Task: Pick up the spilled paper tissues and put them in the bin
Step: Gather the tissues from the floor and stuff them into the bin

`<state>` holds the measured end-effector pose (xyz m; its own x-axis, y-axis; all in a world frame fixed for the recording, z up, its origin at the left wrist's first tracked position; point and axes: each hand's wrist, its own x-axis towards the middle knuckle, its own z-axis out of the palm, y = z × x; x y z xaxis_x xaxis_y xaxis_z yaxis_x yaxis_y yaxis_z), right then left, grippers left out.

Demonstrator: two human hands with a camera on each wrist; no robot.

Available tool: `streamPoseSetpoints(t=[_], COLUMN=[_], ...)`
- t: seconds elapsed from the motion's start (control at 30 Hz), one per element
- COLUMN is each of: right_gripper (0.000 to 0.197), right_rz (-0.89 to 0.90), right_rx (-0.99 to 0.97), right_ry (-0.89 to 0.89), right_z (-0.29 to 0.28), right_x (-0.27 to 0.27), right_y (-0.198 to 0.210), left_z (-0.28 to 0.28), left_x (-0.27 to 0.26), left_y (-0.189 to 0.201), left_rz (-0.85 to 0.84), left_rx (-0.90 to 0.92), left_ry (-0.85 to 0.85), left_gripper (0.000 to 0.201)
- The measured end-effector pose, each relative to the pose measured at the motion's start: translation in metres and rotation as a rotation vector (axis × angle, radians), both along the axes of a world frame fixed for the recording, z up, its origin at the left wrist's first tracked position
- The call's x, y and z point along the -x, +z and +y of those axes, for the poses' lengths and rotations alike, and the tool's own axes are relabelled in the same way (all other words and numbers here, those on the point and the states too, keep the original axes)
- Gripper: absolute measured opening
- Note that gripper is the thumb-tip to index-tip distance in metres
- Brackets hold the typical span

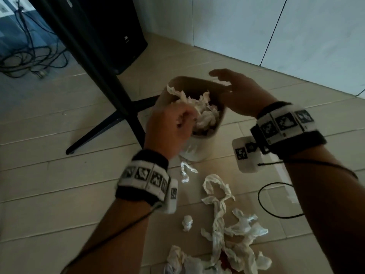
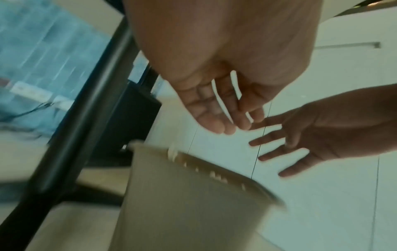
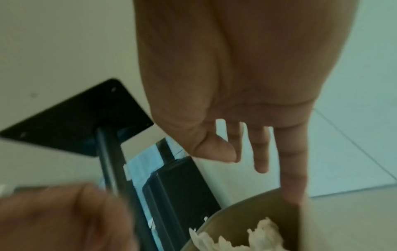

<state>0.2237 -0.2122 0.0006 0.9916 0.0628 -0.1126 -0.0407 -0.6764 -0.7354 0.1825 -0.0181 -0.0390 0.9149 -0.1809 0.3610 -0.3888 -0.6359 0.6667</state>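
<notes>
Item 1, bin (image 1: pixel 214 123): a tan round bin, standing on the floor (image 1: pixel 59 175) beside a black stand leg (image 1: pixel 102 127), already holding a heap of crumpled tissues (image 1: pixel 205 113) near its rim.

Item 2, left hand (image 1: pixel 169 127): we are holding it over the near rim of the bin. The head view shows the fingers loosely curled and the left wrist view shows them nearly straight, with nothing gripped in either.

Item 3, right hand (image 1: pixel 237 93): we are hovering it over the far rim, fingers spread and straight, holding nothing. In the right wrist view one fingertip (image 3: pixel 294 190) is reaching down to the bin wall; contact is hard to confirm.

Item 4, spilled tissues (image 1: pixel 227 230): many white crumpled pieces are still lying on the floor on our side of the bin, one strip (image 1: pixel 185 172) just beside its base and a small ball (image 1: pixel 187 222) set apart.

Handling note: we are judging the step as a release into the bin. Doing it well means letting go low inside the rim, pressing the heap down so nothing tips out, then gathering the floor pieces in bunches.

Surroundings: pale tiled floor, white wall panels (image 1: pixel 256 26) behind, a black speaker box (image 1: pixel 118 32), and tangled cables (image 1: pixel 29 56) by the far left corner.
</notes>
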Motion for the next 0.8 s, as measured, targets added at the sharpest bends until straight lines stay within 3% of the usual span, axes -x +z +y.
streamPoseSetpoints(t=[0.1,0.23,0.33,0.4,0.5,0.6,0.67,0.8], right_gripper=[0.053,0.041,0.035,0.046,0.066,0.060,0.044,0.028], right_rz=[-0.107,0.034,0.245,0.383,0.552,0.491,0.402,0.377], right_rx=[-0.208,-0.217,-0.052,0.093,0.318,0.534,0.544,0.382], right_ry=[-0.213,-0.425,-0.311,-0.127,0.083,0.122,0.088,0.066], right_z=[-0.026,-0.037,-0.022,-0.010,0.003,0.011,0.011,0.001], right_x=[0.037,0.081,0.108,0.119,0.133,0.151,0.156,0.156], right_y=[-0.036,-0.122,-0.181,-0.214,-0.254,-0.278,-0.282,-0.280], left_z=[-0.006,-0.009,-0.011,-0.010,-0.004,0.001,0.006,0.013], left_x=[0.039,0.043,0.033,0.025,0.026,0.042,0.056,0.092], left_y=[-0.064,-0.155,-0.189,-0.203,-0.222,-0.231,-0.231,-0.223], left_rz=[0.132,0.526,0.780,0.878,0.916,0.816,0.794,0.777], left_rx=[0.040,-0.266,-0.542,-0.653,-0.733,-0.658,-0.577,-0.456], left_ry=[0.072,0.104,0.042,-0.002,-0.085,-0.070,-0.023,0.099], left_gripper=[0.022,0.024,0.043,0.059,0.067,0.044,0.024,0.021])
